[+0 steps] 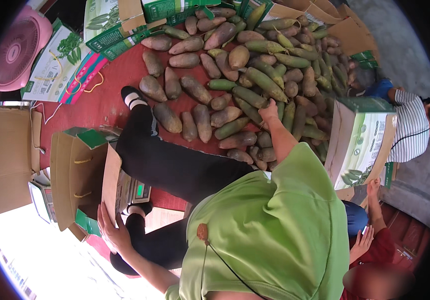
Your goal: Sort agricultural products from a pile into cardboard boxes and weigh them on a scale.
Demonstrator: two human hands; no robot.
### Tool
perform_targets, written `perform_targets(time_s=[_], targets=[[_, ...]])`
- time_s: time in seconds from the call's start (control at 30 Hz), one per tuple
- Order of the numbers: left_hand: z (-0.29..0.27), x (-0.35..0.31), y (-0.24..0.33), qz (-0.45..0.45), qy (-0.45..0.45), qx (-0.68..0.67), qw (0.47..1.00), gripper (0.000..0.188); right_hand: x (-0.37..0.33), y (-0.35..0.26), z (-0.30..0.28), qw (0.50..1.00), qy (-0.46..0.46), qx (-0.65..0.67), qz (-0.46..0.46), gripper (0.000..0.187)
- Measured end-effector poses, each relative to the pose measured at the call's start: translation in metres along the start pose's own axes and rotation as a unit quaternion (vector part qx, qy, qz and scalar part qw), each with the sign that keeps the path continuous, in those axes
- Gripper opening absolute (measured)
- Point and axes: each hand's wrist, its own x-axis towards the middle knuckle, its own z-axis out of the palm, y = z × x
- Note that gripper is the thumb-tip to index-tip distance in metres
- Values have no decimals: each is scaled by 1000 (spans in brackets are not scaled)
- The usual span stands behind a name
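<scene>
My right hand [270, 111] reaches into a large heap of radishes. Its fingers close on the near end of a long green radish [249, 96]. To the left, my left hand [114, 231] grips the near edge of an open cardboard box [110, 182], thumb on one side of the flap and fingers on the other. The box stands at a scale [141, 192] with a lit green display. Brownish-purple radishes [167, 118] lie on the red floor covering, and green ones [267, 84] are mixed among them. What the box holds is hidden.
A pink fan [17, 47] and printed cartons [57, 62] stand at the far left. Opened boxes [350, 32] edge the heap at the back. At right, a person in a striped shirt [409, 122] and another in red [381, 246] sit by a tall carton [360, 137].
</scene>
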Motion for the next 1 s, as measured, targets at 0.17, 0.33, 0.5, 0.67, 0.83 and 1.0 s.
perform_targets(time_s=[0.17,0.33,0.5,0.67,0.83,1.0], targets=[[-5,-5,-3,-11,1,18,1000,51,21,20,30,989,-91,53,101,79],[7,2,-5,-2,0,6,1000,52,54,74,43,996,-58,21,58,58],[-1,-1,-1,-30,-4,-7,1000,55,20,55,31,989,-60,79,107,38],[-3,-1,4,-32,-1,3,999,56,4,52,21,996,-89,-13,25,45],[-6,-5,-1,-43,2,11,999,55,-39,-13,-13,979,-142,-101,-102,61],[-7,-6,-3,-47,4,-10,999,57,-48,-63,-29,940,-147,-222,-212,65]])
